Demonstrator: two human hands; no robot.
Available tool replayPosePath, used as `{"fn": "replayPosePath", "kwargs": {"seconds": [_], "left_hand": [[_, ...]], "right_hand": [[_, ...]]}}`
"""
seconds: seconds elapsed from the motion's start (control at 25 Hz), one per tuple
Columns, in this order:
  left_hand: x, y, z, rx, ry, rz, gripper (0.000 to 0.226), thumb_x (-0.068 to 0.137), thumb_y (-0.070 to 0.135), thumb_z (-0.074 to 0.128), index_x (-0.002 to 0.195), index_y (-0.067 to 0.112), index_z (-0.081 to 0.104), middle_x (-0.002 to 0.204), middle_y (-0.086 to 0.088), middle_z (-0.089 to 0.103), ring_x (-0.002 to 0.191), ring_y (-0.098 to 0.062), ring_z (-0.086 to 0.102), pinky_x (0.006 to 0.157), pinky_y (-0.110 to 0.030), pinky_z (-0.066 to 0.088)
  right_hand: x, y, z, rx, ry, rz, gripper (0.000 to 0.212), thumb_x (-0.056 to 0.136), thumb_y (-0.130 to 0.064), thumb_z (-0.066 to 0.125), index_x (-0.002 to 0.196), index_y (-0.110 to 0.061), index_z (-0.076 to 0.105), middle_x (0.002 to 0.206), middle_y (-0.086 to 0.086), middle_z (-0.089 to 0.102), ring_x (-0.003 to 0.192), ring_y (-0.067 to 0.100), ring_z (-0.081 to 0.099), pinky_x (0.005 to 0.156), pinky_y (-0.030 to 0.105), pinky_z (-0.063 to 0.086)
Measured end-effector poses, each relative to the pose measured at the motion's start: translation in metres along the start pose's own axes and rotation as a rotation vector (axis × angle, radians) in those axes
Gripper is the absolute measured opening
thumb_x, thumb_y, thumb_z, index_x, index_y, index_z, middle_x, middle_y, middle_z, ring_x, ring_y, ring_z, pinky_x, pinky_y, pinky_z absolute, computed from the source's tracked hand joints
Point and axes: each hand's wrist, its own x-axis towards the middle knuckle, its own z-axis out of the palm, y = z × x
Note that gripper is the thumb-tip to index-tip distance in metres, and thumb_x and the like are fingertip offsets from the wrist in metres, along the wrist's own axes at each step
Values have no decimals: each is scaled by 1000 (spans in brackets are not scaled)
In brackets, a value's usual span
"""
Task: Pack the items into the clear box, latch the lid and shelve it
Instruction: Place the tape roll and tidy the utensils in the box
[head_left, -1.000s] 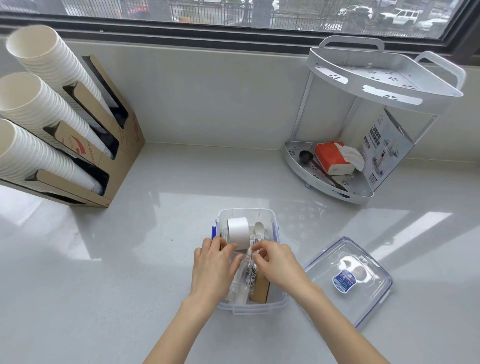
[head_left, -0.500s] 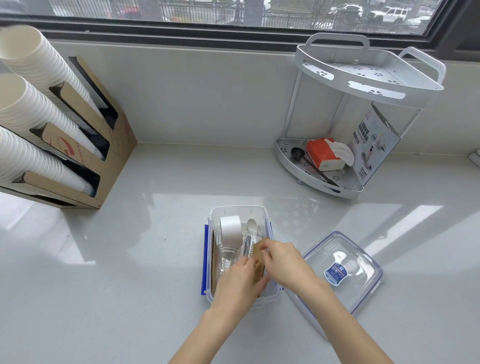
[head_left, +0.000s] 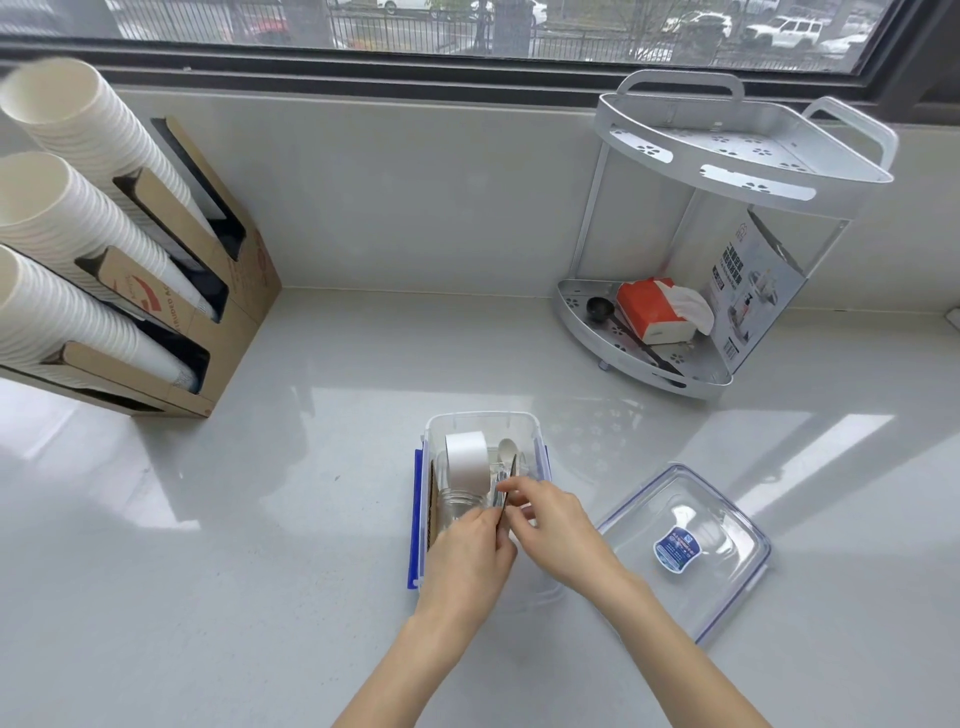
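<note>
Both hands work over the near half of the clear box, which sits open on the pale counter. The left hand lies over the box's near left part, its fingers curled and pinched at the near end of a thin dark-edged piece that stands between the two hands; what exactly that piece is cannot be told. The right hand comes in from the right, thumb and forefinger closed on the same bundle of slim items, just beyond the left hand's fingertips.

Inside the box, just beyond the left hand, a clear glass jar lies on its side, and past it a white tape roll stands on edge. A pale spoon pokes out beyond the right hand's fingers. A strip of brown cardboard runs along the box's left wall, beside a blue latch that hangs open.

The lid lies flat on the counter to the right of the right hand, close to the box but apart from it, with a blue label at its centre. Well beyond the right hand, against the wall, stands the two-tier corner shelf.
</note>
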Motion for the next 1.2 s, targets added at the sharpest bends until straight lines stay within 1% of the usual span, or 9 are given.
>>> {"fn": "replayPosePath", "kwargs": {"seconds": [0.12,0.24,0.32,0.44,0.6,0.68,0.84,0.96,1.2], "left_hand": [[1,0,-15,-126,97,-9,20,87,16,40,87,10,59,82,-9,66,77,-26,59,71,-40,47],[0,-3,-31,-190,216,-11,15,86,19,49,87,13,62,82,-4,67,73,-20,59,69,-32,47],[-3,-6,-40,-195,293,4,12,85,20,53,90,13,63,82,-3,68,72,-20,60,68,-32,49],[-10,-13,-47,-195,367,12,14,85,19,54,94,13,63,85,-1,67,70,-18,62,68,-30,49],[-16,-24,-44,-189,359,-29,18,87,21,51,99,14,62,90,-1,66,71,-15,61,68,-24,46],[-18,-30,-40,-197,338,-47,19,88,23,49,100,15,61,91,1,66,72,-14,60,66,-20,44],[-20,-39,-30,-181,290,-98,19,89,25,47,102,17,59,93,5,61,73,-13,58,65,-20,40],[-19,-44,-24,-179,249,-103,19,88,20,48,105,14,54,89,7,49,71,-12,50,61,-14,32],[-18,-45,-18,-162,196,-112,16,87,16,48,104,14,48,86,7,39,68,-10,42,53,-17,34]], "right_hand": [[1,-6,0,119,80,-77,35,92,-13,44,124,-24,53,116,4,60,97,12,58,91,20,44],[2,-17,1,192,105,-176,36,91,-9,46,125,-21,52,117,2,60,95,4,56,84,8,43],[2,-25,5,243,109,-228,37,91,-5,46,124,-18,53,115,3,60,95,3,56,79,1,43],[2,-34,12,302,97,-276,39,90,-3,46,125,-19,53,114,3,60,99,3,57,79,-2,44],[4,-37,24,300,31,-269,39,91,-5,46,128,-19,50,119,3,58,102,2,55,81,-3,42],[3,-35,30,287,4,-261,40,92,-5,45,129,-18,48,122,4,58,104,3,56,85,1,42],[2,-29,41,252,-60,-216,40,94,-9,41,132,-18,45,125,5,56,115,11,55,100,22,43],[3,-25,48,235,-76,-189,37,94,-11,39,130,-16,46,126,7,58,116,14,53,100,25,43],[3,-21,57,185,-60,-179,38,91,-5,37,123,-16,54,120,8,58,113,17,53,100,30,43]]}}
